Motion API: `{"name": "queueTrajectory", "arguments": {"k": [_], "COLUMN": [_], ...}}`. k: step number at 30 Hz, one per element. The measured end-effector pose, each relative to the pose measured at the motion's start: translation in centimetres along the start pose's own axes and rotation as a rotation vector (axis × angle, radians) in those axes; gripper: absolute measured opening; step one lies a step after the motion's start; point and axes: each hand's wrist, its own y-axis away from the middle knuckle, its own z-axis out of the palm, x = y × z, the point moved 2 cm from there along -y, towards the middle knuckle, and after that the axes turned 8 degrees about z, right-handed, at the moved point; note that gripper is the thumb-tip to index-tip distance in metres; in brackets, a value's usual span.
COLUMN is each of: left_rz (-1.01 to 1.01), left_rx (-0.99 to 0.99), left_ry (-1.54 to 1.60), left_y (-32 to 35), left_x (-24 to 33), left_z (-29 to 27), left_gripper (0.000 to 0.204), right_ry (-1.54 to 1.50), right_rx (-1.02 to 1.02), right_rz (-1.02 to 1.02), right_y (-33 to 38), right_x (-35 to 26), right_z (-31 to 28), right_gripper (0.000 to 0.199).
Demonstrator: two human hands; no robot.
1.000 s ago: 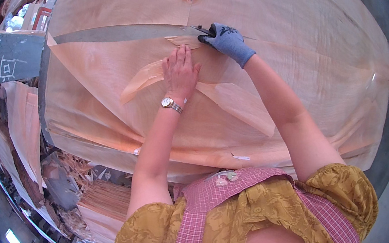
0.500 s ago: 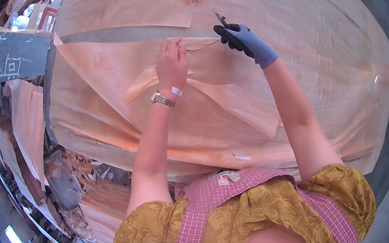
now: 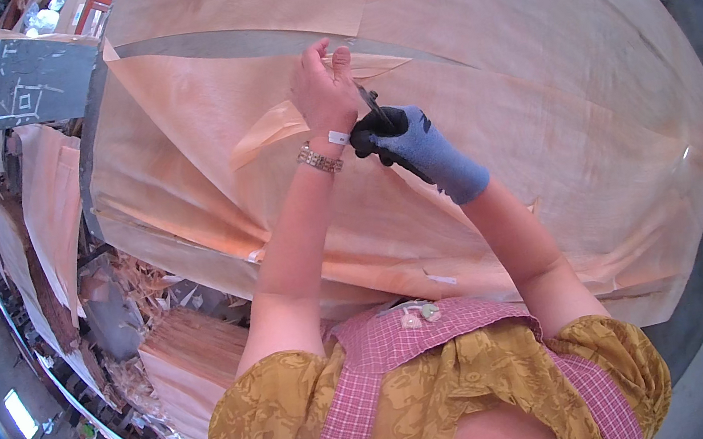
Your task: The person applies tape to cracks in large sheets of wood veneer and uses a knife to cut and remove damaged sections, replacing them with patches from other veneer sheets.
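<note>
1. So, two hands: left hand (image 3: 322,89) bare, fingers loosely parted, nothing visible in it; gloved right hand (image 3: 421,151) clenched round one dark tool (image 3: 370,100), beside one white wrist tag (image 3: 338,138) (contact? can't tell from here).
2. Thin wood sheets (image 3: 528,132) lie beneath both, count unclear.
3. Room: one grey table gap (image 3: 192,44) between sheet edges, tapering rightward.

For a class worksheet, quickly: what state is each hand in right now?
Left hand: open, fingers loosely bent, nothing seen held.
Right hand: gloved, closed, holding a dark tool.
</note>
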Motion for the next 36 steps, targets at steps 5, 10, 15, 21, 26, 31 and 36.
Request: {"name": "queueTrajectory", "arguments": {"k": [5,10,15,21,26,31,36], "left_rz": [0.507,0.528,0.482,0.617,0.671,0.665,0.554], "left_rx": [-0.112,-0.116,-0.126,-0.203,-0.266,-0.282,-0.262], "left_ry": [-0.470,-0.360,-0.330,-0.420,-0.430,-0.408,-0.424], "left_y": [-1.1,-0.3,-0.1,-0.3,-0.4,-0.5,-0.7], "left_x": [-1.8,-4.6,-4.4,-4.2,-4.1,-4.6,-3.7], "left_z": [-1.3,-0.8,-1.4,-1.1,-0.9,-0.6,-0.2], "left_gripper": [0.035,0.033,0.031,0.030,0.023,0.016,0.018], "right_ry": [0.047,-0.211,-0.404,-0.418,-0.430,-0.398,-0.378], "right_rx": [0.257,0.419,0.484,0.535,0.532,0.518,0.458], "right_rz": [0.005,0.047,0.149,0.161,0.126,0.169,0.156], "right_y": [-0.6,-4.0,-7.0,-8.6,-8.9,-9.2,-9.2], "right_x": [0.8,1.7,2.2,4.0,4.6,4.8,5.1], "right_z": [-0.9,-2.3,-0.9,-1.0,-1.0,-1.1,-1.8], "right_gripper": [0.014,0.017,0.024,0.021,0.021,0.022,0.022]}}
